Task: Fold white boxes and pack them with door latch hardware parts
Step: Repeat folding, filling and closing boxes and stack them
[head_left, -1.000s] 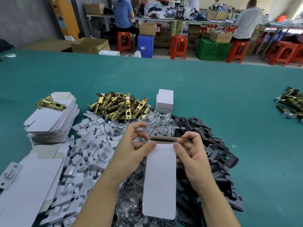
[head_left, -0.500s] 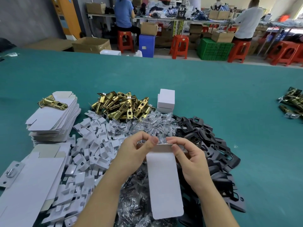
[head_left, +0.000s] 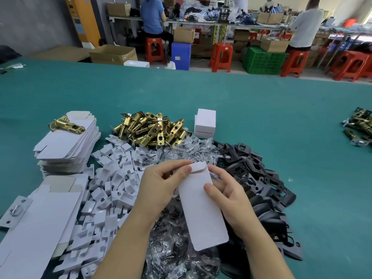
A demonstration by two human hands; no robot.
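I hold a long white box (head_left: 201,208) above the parts, tilted with its far end up. My left hand (head_left: 161,184) grips that far end, thumb pressed on the end flap (head_left: 198,167). My right hand (head_left: 227,194) grips the box's right side, thumb on its top face. Behind lie a heap of brass latches (head_left: 151,129), clear bags of screws (head_left: 177,150), black strike plates (head_left: 255,172) and white card inserts (head_left: 112,178). One folded white box (head_left: 205,123) stands by the latches.
Flat white box blanks are stacked at the left (head_left: 68,143), one brass latch (head_left: 66,124) on top, and more blanks lie nearer me (head_left: 40,218). Dark latches (head_left: 360,125) sit at the table's right edge. People on red stools work at benches beyond the green table (head_left: 261,101).
The box's far end flap has been folded down and closed. My left thumb now presses it, and my right hand has slid down the box's side. The box has tilted leftward.
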